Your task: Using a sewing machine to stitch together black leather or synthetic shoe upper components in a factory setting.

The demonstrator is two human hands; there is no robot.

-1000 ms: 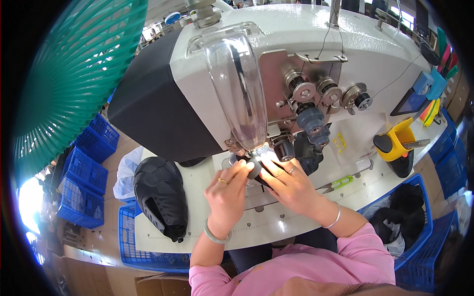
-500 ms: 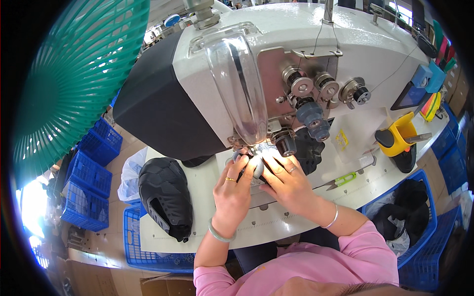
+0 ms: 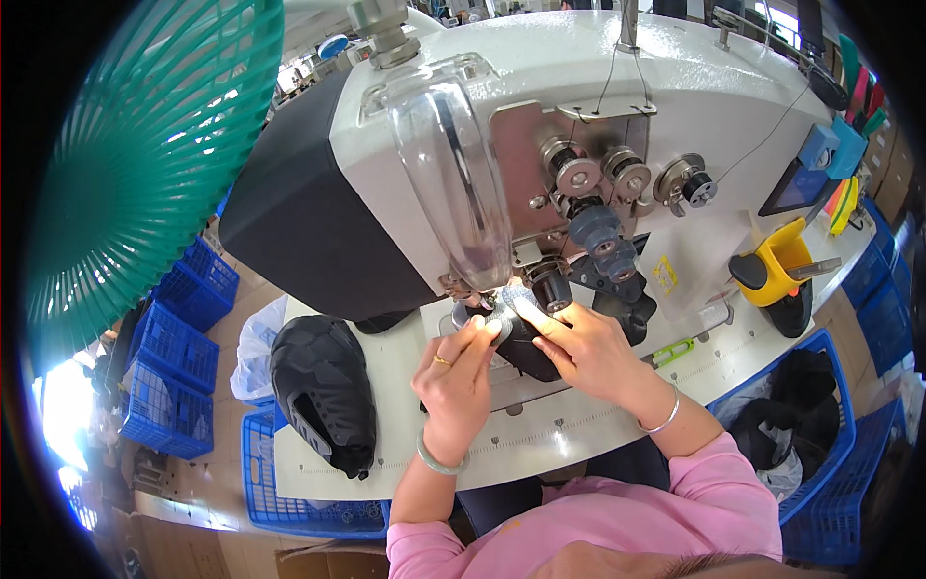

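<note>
Left hand [image 3: 455, 374] angled toward one o'clock, thumb and fingertips pinched on a grey-and-black shoe piece [image 3: 527, 357], which lies under the sewing machine's [image 3: 386, 174] needle area, right hand [image 3: 596, 355] pointing toward ten o'clock, forefinger extended onto the piece, thumb apart.

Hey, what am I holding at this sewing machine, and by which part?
Your left hand pinches a grey fabric piece by its near edge. Your right hand touches it; any grip there is unclear.
</note>
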